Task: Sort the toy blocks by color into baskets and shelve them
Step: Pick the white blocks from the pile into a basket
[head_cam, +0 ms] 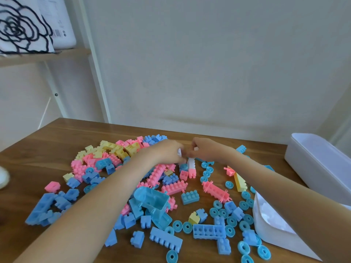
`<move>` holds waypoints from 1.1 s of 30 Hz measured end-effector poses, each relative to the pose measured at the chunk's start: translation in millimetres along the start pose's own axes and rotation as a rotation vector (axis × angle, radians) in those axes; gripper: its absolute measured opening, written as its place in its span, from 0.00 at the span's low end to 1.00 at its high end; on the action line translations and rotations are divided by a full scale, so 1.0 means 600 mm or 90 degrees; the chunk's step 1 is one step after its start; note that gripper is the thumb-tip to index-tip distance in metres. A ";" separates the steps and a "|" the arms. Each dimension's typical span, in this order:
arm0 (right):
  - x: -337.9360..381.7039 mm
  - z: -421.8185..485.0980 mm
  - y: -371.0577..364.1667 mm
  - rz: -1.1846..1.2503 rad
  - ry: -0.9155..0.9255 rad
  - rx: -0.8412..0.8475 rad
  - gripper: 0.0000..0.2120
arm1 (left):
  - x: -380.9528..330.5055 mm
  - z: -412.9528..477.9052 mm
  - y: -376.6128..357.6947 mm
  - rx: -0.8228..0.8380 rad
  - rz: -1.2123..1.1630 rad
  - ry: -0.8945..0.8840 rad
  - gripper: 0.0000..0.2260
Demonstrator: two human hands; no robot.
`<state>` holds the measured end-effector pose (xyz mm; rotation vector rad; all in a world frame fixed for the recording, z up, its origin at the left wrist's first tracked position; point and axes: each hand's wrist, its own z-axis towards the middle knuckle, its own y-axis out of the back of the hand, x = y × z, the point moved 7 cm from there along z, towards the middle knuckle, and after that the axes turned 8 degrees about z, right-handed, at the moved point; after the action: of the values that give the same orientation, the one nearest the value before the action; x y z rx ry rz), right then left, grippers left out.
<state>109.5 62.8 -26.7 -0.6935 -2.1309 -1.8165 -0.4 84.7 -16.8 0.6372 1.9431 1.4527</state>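
A pile of pink, blue and yellow toy blocks (133, 179) covers the wooden table (53, 141). Both hands meet over the far middle of the pile. My left hand (167, 150) pinches a small white block (179, 152). My right hand (203, 149) grips the top of a white block stack (191, 163) that ends in a pink block (191, 173) hanging below. A white basket (269, 230) holding white blocks stands at the right front, partly behind my right forearm. A second white basket (319, 164) lies at the far right.
Several blue wheel rings (229, 221) lie scattered at the front right. A large hollow blue piece (152, 202) sits mid-pile. A shelf board (43, 56) at the upper left carries a flower-print cushion (20, 27) and a white box (60, 23). A wall runs behind the table.
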 end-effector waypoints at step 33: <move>-0.098 -0.327 0.087 0.546 -0.045 -0.163 0.07 | -0.264 -0.112 0.000 -0.182 -0.094 -0.090 0.08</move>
<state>164.7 -134.5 25.8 -1.4615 -1.2832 -1.5564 60.3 -70.2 27.2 0.4440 1.6007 1.5116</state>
